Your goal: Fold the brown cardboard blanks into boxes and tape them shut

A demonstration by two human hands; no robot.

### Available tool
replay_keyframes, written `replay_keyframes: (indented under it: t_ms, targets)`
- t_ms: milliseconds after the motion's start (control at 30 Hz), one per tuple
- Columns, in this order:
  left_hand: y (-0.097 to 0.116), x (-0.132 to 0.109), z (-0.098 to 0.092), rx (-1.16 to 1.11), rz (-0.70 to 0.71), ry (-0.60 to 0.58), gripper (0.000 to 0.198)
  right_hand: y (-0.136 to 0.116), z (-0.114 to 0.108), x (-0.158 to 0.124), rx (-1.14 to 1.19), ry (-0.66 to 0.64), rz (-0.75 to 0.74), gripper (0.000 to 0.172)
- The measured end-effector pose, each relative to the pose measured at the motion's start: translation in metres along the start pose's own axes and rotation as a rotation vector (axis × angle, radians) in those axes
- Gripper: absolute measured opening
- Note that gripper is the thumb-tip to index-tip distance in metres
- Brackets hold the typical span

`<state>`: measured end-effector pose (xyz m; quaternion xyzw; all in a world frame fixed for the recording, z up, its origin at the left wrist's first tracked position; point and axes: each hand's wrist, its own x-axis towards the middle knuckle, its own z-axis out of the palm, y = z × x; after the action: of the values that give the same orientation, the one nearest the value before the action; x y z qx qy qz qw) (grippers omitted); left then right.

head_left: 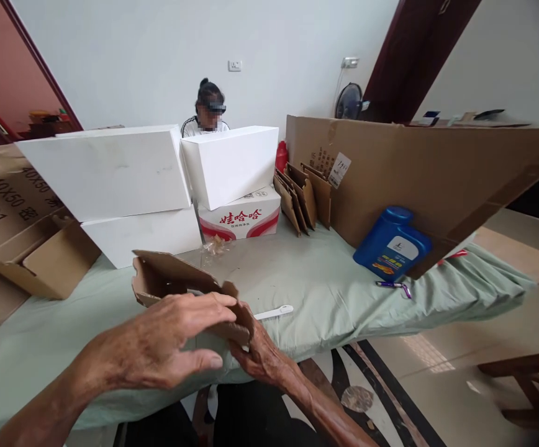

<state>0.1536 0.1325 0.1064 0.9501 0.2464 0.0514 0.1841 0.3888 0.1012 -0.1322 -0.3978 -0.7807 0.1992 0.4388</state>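
Observation:
A small brown cardboard box piece (pixel 167 276), partly folded, is held just above the near edge of the table. My left hand (pixel 167 341) lies over its near side with fingers pressed along the flap and thumb underneath. My right hand (pixel 258 354) grips the piece's right end from below, fingers curled around the edge. A white flat stick (pixel 274 312) lies on the pale green cloth (pixel 325 292) just right of my hands.
White foam boxes (pixel 111 171) and a red-and-white carton (pixel 241 217) stand at the back; a person sits behind them. A large cardboard sheet (pixel 428 167) leans at right, with a blue bottle (pixel 393 243) and folded cardboard pieces (pixel 302 198). An open cardboard box (pixel 41 257) is at left.

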Motion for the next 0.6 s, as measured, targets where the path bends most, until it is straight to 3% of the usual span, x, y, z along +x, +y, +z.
replay_keyframes:
  t_ms: [133,233,333,433,600]
  targets:
    - [-0.036,-0.003,-0.008,0.061,-0.157,0.009,0.050,0.004,-0.004,0.000,0.097,0.024,0.031,0.074]
    - [-0.052,0.002,-0.007,0.087,-0.223,-0.044,0.023,0.002,-0.007,0.005,0.135,-0.108,0.084,0.084]
    - [-0.043,0.006,-0.003,0.111,-0.190,-0.072,0.027,0.004,-0.008,0.016,0.160,-0.158,0.109,0.112]
    - [-0.020,0.005,0.007,0.113,-0.071,-0.107,0.019,0.007,-0.010,0.029,0.170,-0.150,0.059,0.127]
    - [0.000,-0.010,0.032,0.190,0.021,-0.148,0.024,0.002,-0.014,0.032,0.122,-0.159,-0.052,0.113]
